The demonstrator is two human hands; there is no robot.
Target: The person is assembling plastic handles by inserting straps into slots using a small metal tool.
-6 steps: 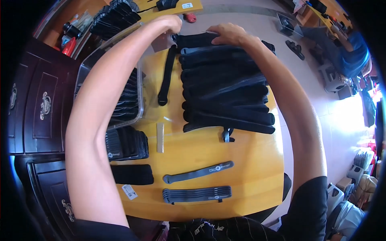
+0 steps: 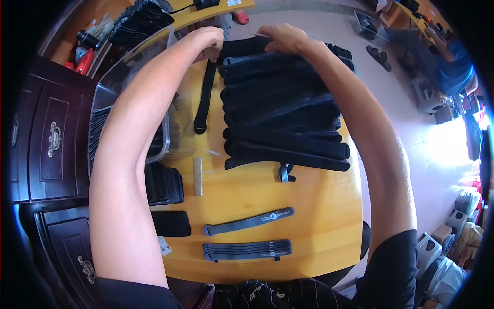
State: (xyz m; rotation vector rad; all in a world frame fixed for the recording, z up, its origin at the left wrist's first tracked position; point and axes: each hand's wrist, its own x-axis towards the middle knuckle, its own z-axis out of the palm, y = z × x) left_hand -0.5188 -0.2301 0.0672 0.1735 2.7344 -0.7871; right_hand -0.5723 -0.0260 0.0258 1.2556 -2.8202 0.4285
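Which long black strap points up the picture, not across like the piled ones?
The single strap left of the black pile, its upper end near the left hand; the others lie roughly crosswise.

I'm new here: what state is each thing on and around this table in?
Black strap pile, strewn in overlapping rows
Left hand, fingers curled, by the pile's far left corner
Right hand, fingers bent, at the pile's far edge
Lone black strap, stretched out
Single grey strap, flat, slanting
Grey strap bundle, stacked
Clear bin, uncovered
Cupboard door, shut
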